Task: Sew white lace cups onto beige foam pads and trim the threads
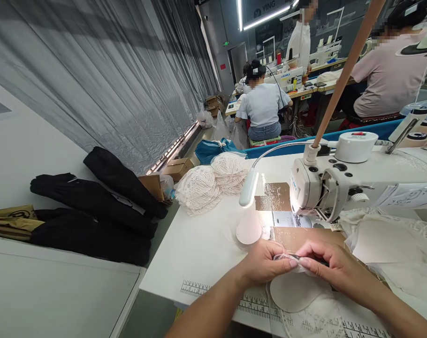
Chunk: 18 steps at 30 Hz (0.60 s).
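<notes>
In front of the sewing machine [315, 183], my left hand [268, 263] pinches the edge of a white lace piece [287, 257] between thumb and fingers. My right hand [329, 263] meets it there, its thumb and forefinger closed on the same edge. A slim dark thing shows under the right fingers; too much of it is hidden to name it. Below both hands hangs a smooth pale cup-shaped pad [294, 292], with patterned lace [315, 321] trailing over the table's front edge. Another pale round pad [248, 227] lies beyond my left hand, on sheer fabric.
Stacked lace pieces [199, 188] lie at the table's far left corner. More pale fabric [385, 239] is heaped at the right. A bendable lamp [248, 188] shines by the needle area. Printed rulers [259, 307] run along the front edge. Dark garments [104, 220] lie left; co-workers sit beyond.
</notes>
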Motion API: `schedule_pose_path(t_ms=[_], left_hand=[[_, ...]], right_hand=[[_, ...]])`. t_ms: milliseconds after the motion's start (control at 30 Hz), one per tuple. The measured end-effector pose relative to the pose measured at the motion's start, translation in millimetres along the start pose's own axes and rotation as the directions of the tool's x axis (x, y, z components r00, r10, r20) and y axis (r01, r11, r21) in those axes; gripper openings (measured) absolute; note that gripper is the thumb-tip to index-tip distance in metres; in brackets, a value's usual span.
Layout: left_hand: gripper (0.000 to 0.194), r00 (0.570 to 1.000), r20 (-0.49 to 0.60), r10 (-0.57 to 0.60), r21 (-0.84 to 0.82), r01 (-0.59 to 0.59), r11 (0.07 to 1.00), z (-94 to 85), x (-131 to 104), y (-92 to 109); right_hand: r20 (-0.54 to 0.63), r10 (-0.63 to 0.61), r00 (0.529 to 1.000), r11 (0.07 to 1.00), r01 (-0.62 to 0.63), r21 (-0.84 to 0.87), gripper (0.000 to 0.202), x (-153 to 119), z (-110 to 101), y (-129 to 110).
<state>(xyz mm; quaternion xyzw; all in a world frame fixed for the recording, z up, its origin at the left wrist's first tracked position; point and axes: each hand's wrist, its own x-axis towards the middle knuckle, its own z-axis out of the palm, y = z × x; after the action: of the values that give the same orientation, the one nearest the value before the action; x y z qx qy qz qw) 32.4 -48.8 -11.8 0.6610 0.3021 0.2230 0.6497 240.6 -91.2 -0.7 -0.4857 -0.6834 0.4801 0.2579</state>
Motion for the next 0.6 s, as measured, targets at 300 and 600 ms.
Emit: schedule_pose_path(t_ms=[300,600], left_hand=[[0.044,0.995,-0.085,-0.044,0.44,0.078,0.895,-20.6,-24.1,41.8],[0.05,0.901,-0.433,-0.008,0.619,0.304,0.724,-71.9,13.0,28.5]], right_hand=[[-0.43,-0.017,0.903,0.999,-0.006,-0.052,0.039,-2.0,6.7,16.2],[0.216,-0.279,0.936,0.648,0.349,-0.677,0.025,2.6,38.4,11.0]])
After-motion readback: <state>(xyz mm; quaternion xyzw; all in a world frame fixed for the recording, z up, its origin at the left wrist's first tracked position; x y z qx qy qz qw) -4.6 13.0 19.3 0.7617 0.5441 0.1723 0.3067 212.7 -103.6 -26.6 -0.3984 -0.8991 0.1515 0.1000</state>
